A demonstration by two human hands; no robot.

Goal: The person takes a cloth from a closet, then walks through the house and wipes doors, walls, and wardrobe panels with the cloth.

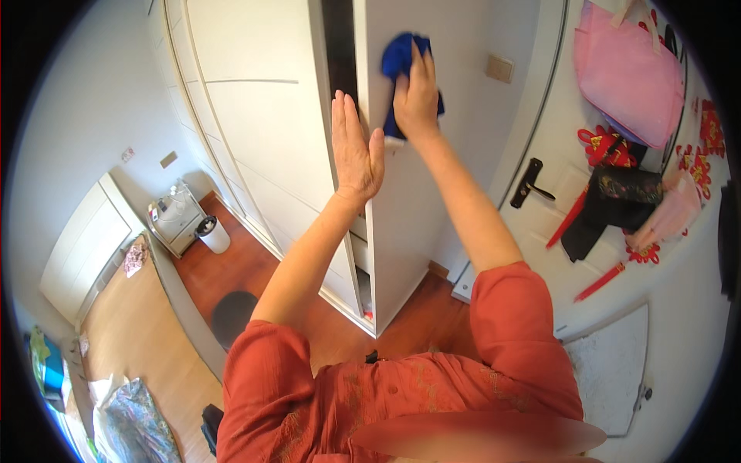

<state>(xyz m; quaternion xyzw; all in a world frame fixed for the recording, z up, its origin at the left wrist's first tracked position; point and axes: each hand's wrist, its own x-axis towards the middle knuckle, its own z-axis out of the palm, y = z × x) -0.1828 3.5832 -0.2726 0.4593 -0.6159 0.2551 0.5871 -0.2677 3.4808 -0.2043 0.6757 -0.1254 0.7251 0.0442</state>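
My right hand (417, 96) presses a dark blue cloth (397, 58) against the white side panel (409, 201) of a tall wardrobe, its fingers pointing up over the cloth. The cloth is bunched above the fingers and hangs down along the palm. To the left, my left hand (357, 154) lies flat with fingers stretched out at the wardrobe's front edge, next to a sliding door (262, 100). A dark narrow gap (340, 46) shows between that door and the side panel. Nothing is in my left hand.
A white door with a black handle (532, 185) stands at the right, hung with a pink bag (625, 73) and red ornaments. At the left are a bed (123, 324), a nightstand (176, 220), a white bin (212, 234) and a dark round stool (234, 318). A light switch (500, 68) is on the wall.
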